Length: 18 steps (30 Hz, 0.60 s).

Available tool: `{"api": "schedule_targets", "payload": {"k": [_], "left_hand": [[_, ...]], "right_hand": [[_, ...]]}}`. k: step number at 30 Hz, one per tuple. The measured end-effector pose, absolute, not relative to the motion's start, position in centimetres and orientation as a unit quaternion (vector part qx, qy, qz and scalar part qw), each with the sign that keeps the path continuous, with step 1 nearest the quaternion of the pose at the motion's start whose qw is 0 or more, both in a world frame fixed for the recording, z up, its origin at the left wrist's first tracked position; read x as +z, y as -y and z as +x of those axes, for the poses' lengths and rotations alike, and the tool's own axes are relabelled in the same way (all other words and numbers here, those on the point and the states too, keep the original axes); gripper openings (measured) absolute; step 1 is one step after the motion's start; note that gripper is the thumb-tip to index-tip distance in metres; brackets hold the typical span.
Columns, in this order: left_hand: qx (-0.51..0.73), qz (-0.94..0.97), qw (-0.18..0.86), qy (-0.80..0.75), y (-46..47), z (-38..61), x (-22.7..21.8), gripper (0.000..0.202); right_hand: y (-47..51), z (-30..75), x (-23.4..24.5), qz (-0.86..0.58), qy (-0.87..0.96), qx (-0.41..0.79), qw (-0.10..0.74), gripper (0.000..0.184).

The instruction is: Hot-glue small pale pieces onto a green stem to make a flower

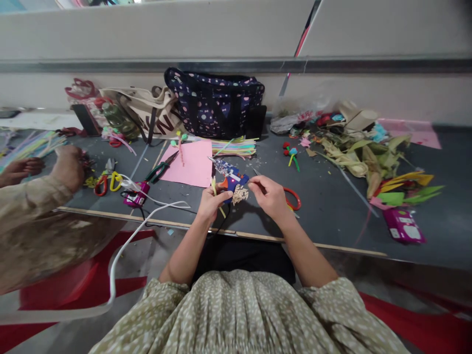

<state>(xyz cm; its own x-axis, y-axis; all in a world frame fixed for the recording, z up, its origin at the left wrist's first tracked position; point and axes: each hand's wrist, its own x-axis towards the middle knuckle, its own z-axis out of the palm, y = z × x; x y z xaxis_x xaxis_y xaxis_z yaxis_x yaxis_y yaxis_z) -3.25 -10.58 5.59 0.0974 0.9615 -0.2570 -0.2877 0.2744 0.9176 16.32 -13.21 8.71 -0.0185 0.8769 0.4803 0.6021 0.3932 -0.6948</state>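
Holding a pale yellow strip (213, 185) in the left hand (211, 200), beside one blue glue gun (239, 180) at the table's (332, 221) near middle.
Gun: blue body, orange part to the left, small red spot; one heap of pale flakes (241, 195) on its near side. Right hand (269, 194): fingertips narrow, just right of gun; cannot tell whether anything is pinched. Counted: one pink sheet (195, 167), left; one pair of green-handled pliers (158, 170) over its left edge; two purple packs (403, 226), left and right; one dotted bag (214, 105), far.
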Motion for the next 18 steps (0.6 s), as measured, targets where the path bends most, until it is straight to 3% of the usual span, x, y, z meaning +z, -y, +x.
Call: {"api": "schedule_targets", "payload": {"k": [5,11,15,18], "left_hand": [[0.473,0.372,0.670,-0.434,10.5,-3.0,6.2,0.042],[0.460,0.382,0.683,-0.420,10.3,-3.1,6.5,0.047],[0.466,0.374,0.684,-0.419,10.4,-3.0,6.7,0.045],[0.460,0.370,0.679,-0.437,10.4,-3.0,7.0,0.043]], "right_hand": [[13.8,16.3,8.8,-0.545,0.654,0.222,0.475,0.017],[14.2,16.2,7.8,-0.559,0.628,0.218,0.495,0.033],[14.3,16.0,8.0,-0.562,0.648,0.161,0.488,0.014],[14.5,15.8,8.7,-0.537,0.688,0.098,0.479,0.015]]}}
